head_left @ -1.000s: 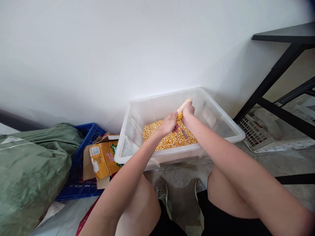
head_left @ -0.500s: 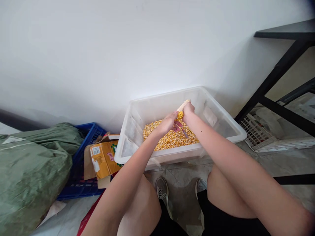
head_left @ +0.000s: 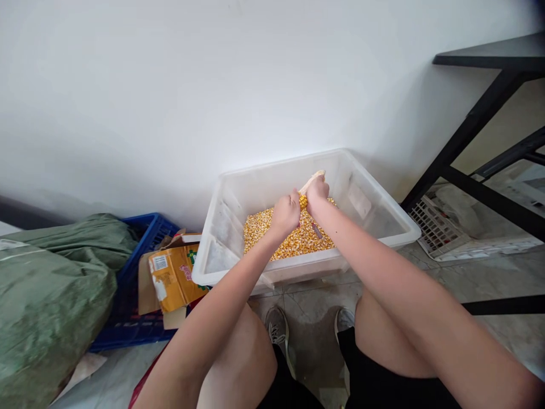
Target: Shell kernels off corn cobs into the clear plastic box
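Note:
My left hand is closed around an ear of corn, and yellow kernels show between my two hands. My right hand grips a pale, bare corn cob pressed up against the yellow part. The fingers hide whether cob and ear are one piece or two. Both hands are over a translucent white plastic tub with a layer of loose corn kernels in it. A small dark strip-like piece lies on the kernels below my right wrist.
Left of the tub are an orange cardboard box, a blue crate and a big green sack. A black-framed table and a white basket stand at the right. The wall rises behind the tub.
My left hand's fingers, spread below the ear before, have closed around it, with the back of the hand now turned up. The view has shifted slightly.

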Demonstrator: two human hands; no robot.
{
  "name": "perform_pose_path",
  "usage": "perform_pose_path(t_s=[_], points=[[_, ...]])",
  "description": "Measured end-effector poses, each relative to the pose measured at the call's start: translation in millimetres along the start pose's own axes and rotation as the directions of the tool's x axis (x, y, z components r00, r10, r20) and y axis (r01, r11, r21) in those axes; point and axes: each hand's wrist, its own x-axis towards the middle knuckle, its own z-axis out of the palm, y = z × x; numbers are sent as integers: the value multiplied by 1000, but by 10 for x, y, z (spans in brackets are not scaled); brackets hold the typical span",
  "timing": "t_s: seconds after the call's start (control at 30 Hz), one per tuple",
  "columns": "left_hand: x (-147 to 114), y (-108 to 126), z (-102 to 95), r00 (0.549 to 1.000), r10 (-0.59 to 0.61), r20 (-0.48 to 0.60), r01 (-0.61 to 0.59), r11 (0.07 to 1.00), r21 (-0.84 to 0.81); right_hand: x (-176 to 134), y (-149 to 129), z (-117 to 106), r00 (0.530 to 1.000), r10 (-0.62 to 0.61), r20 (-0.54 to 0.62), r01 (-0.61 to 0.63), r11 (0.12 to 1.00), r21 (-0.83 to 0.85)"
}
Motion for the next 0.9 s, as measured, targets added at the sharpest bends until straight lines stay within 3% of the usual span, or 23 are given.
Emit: perform_pose_path(t_s=[0.1,0.2,0.3,0.4,0.47,0.53,0.6,0.63,0.67,0.73,0.8,0.9], points=[[22,-13,-37,999,-38,-3,38,999,9,-15,0,-6,999,10,53,-10,1000,7],[6,32,-71,986,-115,120,130,984,-122,37,-14,-27,995,28,91,-34,998,61],[-25,55,-78,980,4,198,38,977,-211,119,-10,-18,991,64,118,-77,991,111],[-18,18,-108,976,176,125,-155,975,-158,154,9,2,977,76,199,-102,987,123],[14,-12,-191,975,217,43,-211,970,-118,134,2,-17,963,81,259,-103,992,72],[48,-24,-330,972,235,-28,-237,965,-116,85,-39,-78,969,28,244,-18,999,-43],[71,-13,-492,966,250,-67,-256,961,-108,12,-111,-161,967,-156,204,183,975,-124],[75,-1,-566,964,259,-58,-263,959,-102,-32,-152,-199,935,-281,217,310,944,-114],[76,11,-629,965,259,-40,-262,959,-112,-79,-189,-228,872,-399,283,434,898,-72],[70,35,-707,969,243,38,-233,955,-182,-180,-241,-254,715,-451,534,516,856,33],[65,49,-725,969,218,119,-177,943,-283,-277,-249,-240,571,-287,769,401,915,43],[70,52,-691,966,188,176,-109,918,-382,-392,-205,-192,426,0,905,176,981,-83]])
